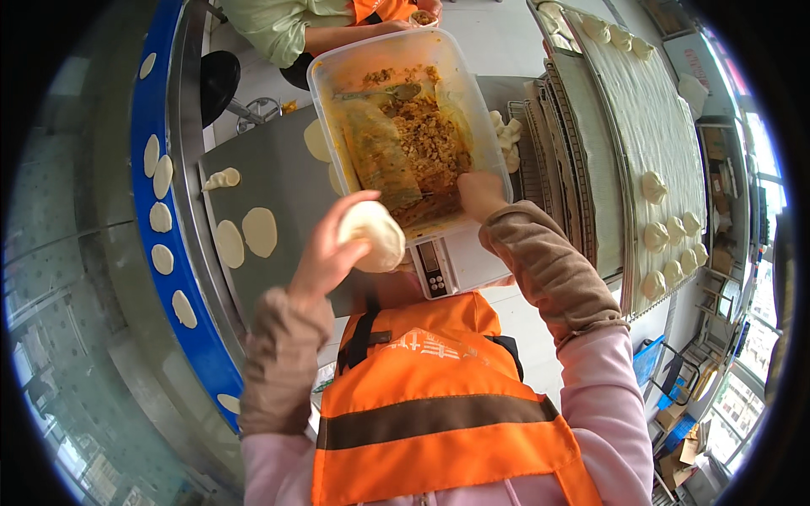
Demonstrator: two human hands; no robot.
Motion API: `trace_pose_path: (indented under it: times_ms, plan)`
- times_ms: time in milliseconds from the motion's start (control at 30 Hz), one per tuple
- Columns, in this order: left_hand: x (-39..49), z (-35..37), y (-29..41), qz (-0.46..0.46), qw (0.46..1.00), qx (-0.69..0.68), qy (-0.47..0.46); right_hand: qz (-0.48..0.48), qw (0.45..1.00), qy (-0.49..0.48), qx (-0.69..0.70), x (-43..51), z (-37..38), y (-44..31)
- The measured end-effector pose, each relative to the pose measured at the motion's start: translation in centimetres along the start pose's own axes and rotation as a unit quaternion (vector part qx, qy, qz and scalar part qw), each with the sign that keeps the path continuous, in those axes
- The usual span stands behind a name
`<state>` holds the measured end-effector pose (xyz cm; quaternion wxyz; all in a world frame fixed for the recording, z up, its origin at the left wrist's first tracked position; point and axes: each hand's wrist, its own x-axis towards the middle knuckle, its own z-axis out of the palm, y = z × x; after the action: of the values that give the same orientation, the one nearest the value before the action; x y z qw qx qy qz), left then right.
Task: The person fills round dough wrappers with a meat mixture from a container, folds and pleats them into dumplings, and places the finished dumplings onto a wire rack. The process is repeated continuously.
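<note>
My left hand (332,250) holds a round of pale dough (373,237) up beside the near left corner of a plastic tub (490,126). Crumbly brown filling (430,139) lies in the tub, with a metal spoon (405,92) at its far end. My right hand (482,195) reaches over the tub's near right part; its fingertips are down at the filling, and whether they grip anything is hidden. A digital scale (433,269) sits just this side of the tub. Flat dough rounds (259,232) and a small dough piece (223,179) lie on the metal table at left.
A blue conveyor belt (171,253) carrying flat dough rounds (162,259) runs along the left. Stacked trays (652,126) at right hold shaped buns (654,188). More dough pieces (506,139) lie between tub and trays. A co-worker's arm (342,38) is beyond the tub, holding a small filled bowl (423,18).
</note>
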<state>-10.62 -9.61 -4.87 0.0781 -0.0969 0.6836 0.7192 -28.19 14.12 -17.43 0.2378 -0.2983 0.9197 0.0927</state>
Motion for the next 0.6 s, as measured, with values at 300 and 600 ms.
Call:
trace_pose_path:
  times_ms: [300, 600]
  plan:
    - [15.4, 1.6, -1.3, -0.082, 0.764, 0.553, -0.323, 0.078, 0.996, 0.011, 0.051, 0.8, 0.9, -0.7]
    - [16.6, -0.3, -1.1, -0.036, 0.706, 0.634, -0.315, -0.065, 0.989, -0.065, 0.117, -2.7, -4.0, -1.4]
